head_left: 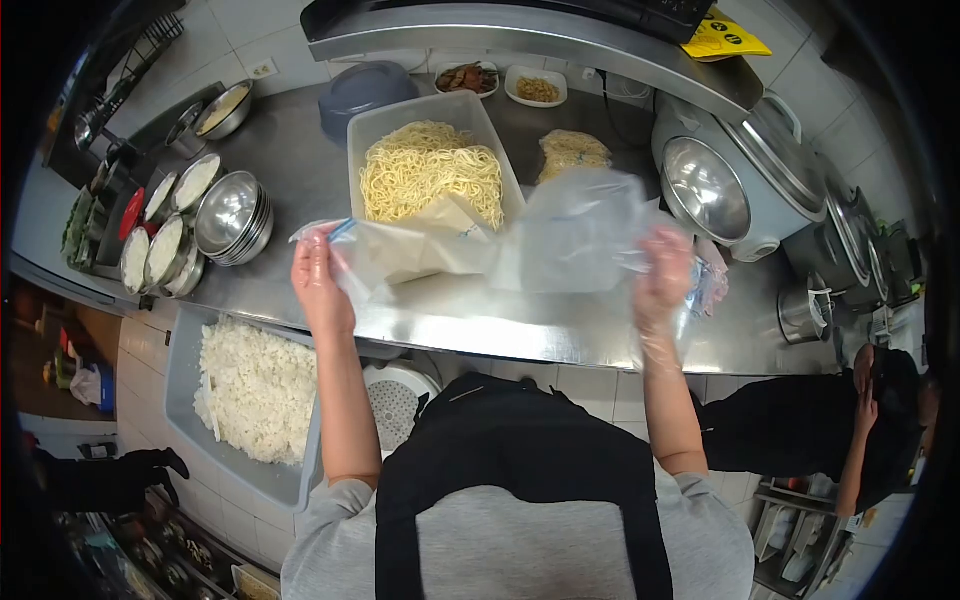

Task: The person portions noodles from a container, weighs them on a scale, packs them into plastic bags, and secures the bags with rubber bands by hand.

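Note:
My left hand [322, 280] is closed on the corner of a clear plastic sheet or bag with a blue-striped edge [343, 230]. Over on the right, my right hand [664, 270], blurred and apparently in a thin clear glove, grips the edge of a translucent plastic bag [583, 232]. Whether both hands hold one and the same bag I cannot tell. A beige paper-like piece [440, 245] hangs between them, over the front of a plastic tub [357, 160] of yellow noodles [430, 170]. Behind the translucent bag lies a bagged noodle portion [573, 152].
Stacked metal bowls [235, 215] and several filled bowls stand left on the steel counter [470, 335]. Below left is a grey tub [183, 375] of white rice [258, 385]. A large cooker [690, 125] stands right. A co-worker [800, 425] is at lower right.

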A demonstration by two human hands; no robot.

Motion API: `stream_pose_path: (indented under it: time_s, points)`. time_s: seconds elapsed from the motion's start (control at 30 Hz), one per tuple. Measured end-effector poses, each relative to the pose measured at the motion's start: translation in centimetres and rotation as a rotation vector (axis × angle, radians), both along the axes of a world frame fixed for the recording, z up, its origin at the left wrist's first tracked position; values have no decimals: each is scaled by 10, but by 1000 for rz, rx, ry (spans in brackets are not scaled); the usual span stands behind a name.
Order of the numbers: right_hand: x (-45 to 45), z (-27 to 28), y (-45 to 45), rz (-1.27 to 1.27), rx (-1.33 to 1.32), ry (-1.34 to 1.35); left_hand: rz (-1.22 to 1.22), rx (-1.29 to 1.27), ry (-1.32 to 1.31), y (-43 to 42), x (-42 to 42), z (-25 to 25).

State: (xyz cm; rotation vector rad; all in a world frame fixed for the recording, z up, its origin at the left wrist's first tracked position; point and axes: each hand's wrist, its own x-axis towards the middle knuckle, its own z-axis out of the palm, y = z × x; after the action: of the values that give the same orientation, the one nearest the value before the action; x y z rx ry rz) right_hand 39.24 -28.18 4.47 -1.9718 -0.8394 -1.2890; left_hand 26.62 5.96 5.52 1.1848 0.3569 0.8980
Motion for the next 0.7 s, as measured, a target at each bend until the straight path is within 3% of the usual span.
stream_pose_path:
  time_s: [0.03,0.07,0.13,0.27,0.37,0.43,0.47,0.5,0.53,0.6,0.67,0.7]
  points:
    - [8,-27,0,-26,-238,107,-8,17,22,-10,-1,2]
    - [18,-52,1,-18,-236,110,-14,36,42,-20,-2,4]
    - [42,-81,5,-296,-566,878,-51,55,-2,-28,-1,15]
    - [53,-89,-22,-193,-725,757,73,58,-111,-19,-14,39]
    - [46,-60,-24,-187,-684,764,30,258,-48,-35,-16,53]
    - [21,-1,-3,120,-311,826,-213,335,-17,-61,-7,45]
    - [4,14,13,130,-314,825,-313,330,47,-78,3,32]
    - [-17,25,35,603,30,1033,-471,376,157,-99,9,30]
    - [-31,30,52,1077,403,1193,-551,640,196,-117,20,19]
    - [-23,18,65,1011,315,1159,-595,947,169,-144,25,11]
    - [-1,0,58,757,551,1383,-678,855,210,-126,21,12]
    - [0,9,55,723,588,1353,-761,756,260,-113,16,14]
